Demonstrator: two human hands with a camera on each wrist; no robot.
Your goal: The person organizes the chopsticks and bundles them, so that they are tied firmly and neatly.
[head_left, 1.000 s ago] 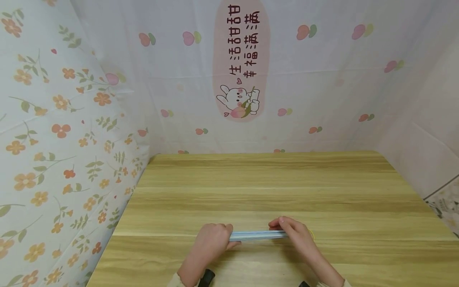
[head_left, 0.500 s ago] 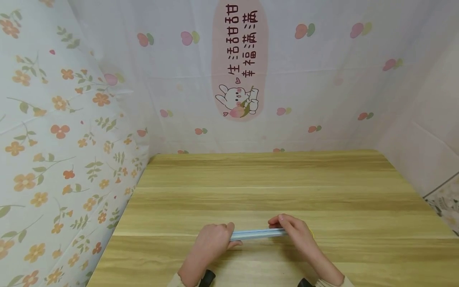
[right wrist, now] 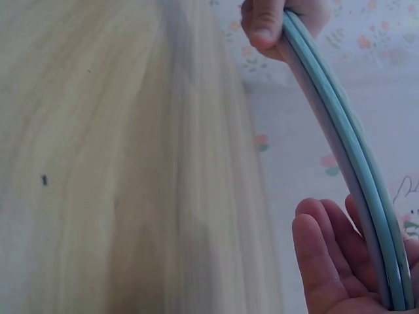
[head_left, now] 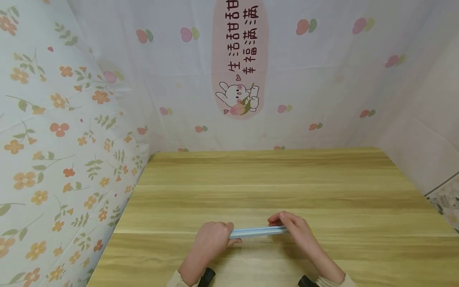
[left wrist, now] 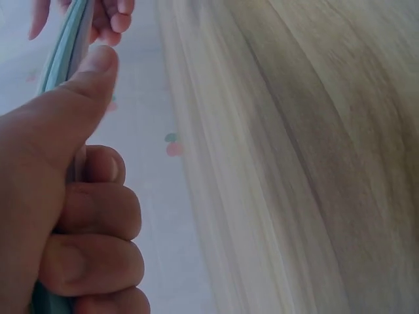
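Observation:
A long, narrow, light-blue bundle of several flat layers (head_left: 252,232) spans the gap between both hands, close over the wooden table. My left hand (head_left: 212,239) grips one end, with the fingers curled round it and the thumb (left wrist: 95,72) laid along it. At the other end my right hand (head_left: 295,231) supports the bundle, which lies across the palm between thumb and fingers. Its fingers (right wrist: 314,242) are loosely extended, apart from the layers, in the right wrist view. A thin yellow loop (head_left: 311,230) shows just beyond the right hand. Both hands hide the bundle's ends.
The wooden table (head_left: 251,179) reaches back to a white curtain (head_left: 179,99) with fruit prints and a rabbit drawing. A flower-patterned cloth (head_left: 71,159) hangs along the left side. Dark wrist straps (head_left: 206,277) and pale sleeves show at the bottom.
The bundle's right end has risen slightly with the right hand, so it tilts a little more. The left hand keeps its grip almost in place. The head view has shifted slightly.

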